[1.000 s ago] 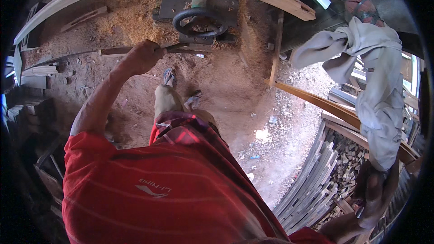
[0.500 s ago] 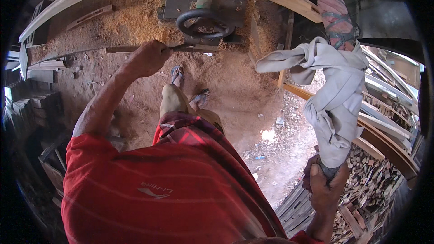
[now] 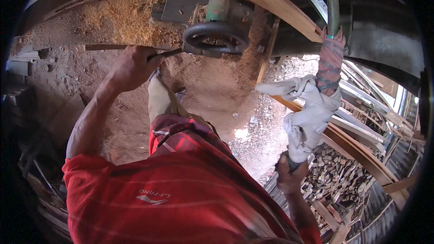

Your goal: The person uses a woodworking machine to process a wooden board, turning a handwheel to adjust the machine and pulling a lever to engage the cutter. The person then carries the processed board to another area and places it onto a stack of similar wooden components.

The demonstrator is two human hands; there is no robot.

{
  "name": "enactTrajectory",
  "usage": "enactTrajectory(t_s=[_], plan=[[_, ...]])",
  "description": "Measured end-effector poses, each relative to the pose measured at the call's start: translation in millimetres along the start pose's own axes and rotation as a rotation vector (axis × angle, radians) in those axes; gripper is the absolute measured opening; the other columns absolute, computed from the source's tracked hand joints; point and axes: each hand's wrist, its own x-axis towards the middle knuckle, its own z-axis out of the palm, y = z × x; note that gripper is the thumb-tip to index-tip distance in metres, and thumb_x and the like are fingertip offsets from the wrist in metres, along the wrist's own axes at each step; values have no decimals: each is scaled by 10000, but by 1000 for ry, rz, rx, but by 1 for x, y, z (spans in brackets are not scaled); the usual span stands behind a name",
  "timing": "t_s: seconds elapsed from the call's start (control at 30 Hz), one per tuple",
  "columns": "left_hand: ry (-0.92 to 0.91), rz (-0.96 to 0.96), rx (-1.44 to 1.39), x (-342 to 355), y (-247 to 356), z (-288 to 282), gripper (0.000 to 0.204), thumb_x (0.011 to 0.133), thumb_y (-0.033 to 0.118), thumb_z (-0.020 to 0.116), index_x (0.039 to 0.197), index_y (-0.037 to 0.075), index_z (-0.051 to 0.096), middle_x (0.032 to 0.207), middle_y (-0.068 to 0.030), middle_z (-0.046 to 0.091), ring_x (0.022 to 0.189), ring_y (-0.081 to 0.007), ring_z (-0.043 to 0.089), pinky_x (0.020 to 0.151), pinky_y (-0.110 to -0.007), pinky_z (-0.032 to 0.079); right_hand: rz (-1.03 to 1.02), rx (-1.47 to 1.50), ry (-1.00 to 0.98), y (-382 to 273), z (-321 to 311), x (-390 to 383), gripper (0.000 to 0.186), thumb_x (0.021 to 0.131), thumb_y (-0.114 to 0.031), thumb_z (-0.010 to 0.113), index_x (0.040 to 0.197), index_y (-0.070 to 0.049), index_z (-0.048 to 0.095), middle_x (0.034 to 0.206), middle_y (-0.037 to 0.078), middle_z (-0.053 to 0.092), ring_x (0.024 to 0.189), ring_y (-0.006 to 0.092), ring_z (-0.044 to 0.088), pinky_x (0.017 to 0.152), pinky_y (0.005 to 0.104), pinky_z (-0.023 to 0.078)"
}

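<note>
My left hand [image 3: 132, 67] is closed round a flat dark metal lever [image 3: 172, 52], which runs to the underside of a machine just left of a black handwheel [image 3: 214, 28]. At the lower right my right hand [image 3: 290, 178] grips the dark lower end of a long cloth-wrapped bar. A knotted whitish cloth [image 3: 307, 129] covers the part above that hand. Higher up, pink cloth [image 3: 331, 61] bound with dark strips is wrapped round the bar's green metal pipe [image 3: 332, 4]. My right fingers partly hide the grip.
Sawdust [image 3: 131, 7] covers the machine bed at the far left. A curved-looking wooden plank [image 3: 282, 9] crosses the top. Wood offcuts [image 3: 337, 176] are heaped at the lower right, beside long boards [image 3: 357, 151]. Below is a dirt floor [image 3: 217, 86].
The view has shifted toward the machine. My right hand and the cloth-wrapped bar have moved left and slightly up in the picture. My left hand keeps hold of the lever.
</note>
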Motion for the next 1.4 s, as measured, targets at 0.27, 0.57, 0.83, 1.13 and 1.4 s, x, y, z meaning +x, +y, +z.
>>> enactTrajectory(t_s=[0.27, 0.57, 0.83, 1.13, 1.4], plan=[[4, 5, 4, -5, -2, -6, 277, 900, 266, 643, 874, -5, 700, 723, -213, 653, 691, -378, 665, 638, -460, 507, -215, 9, 62, 102, 62, 59, 166, 905, -22, 584, 1057, 11, 527, 750, 13, 567, 585, 72, 533, 535, 240, 439], [3, 6, -32, -5, -9, -2, 254, 892, 255, 643, 910, 9, 703, 757, -227, 662, 748, -398, 675, 669, -476, 516, -566, 171, 115, 134, 175, 171, 75, 892, -19, 624, 885, -31, 551, 810, -25, 557, 649, 40, 490, 567, 219, 383], [-18, -6, 34, 0, -4, -6, 273, 884, 253, 640, 920, -12, 695, 751, -218, 663, 712, -367, 675, 666, -453, 514, -283, 277, 45, 133, 166, 173, 128, 839, -6, 619, 746, -56, 548, 642, -34, 540, 561, 54, 509, 518, 245, 392], [-34, -71, 82, -6, 5, -5, 293, 895, 290, 643, 914, 2, 696, 762, -207, 673, 710, -374, 670, 679, -449, 517, -286, 269, 142, 168, 182, 187, 89, 829, -25, 665, 784, -23, 588, 663, -10, 584, 564, 75, 540, 527, 270, 420], [-27, -98, 122, -9, 9, -2, 298, 899, 299, 630, 943, 13, 702, 786, -214, 680, 741, -364, 681, 704, -443, 529, -261, 93, 191, 149, 194, 191, 181, 825, -78, 702, 935, 46, 629, 794, 32, 649, 760, 122, 619, 679, 306, 487]])
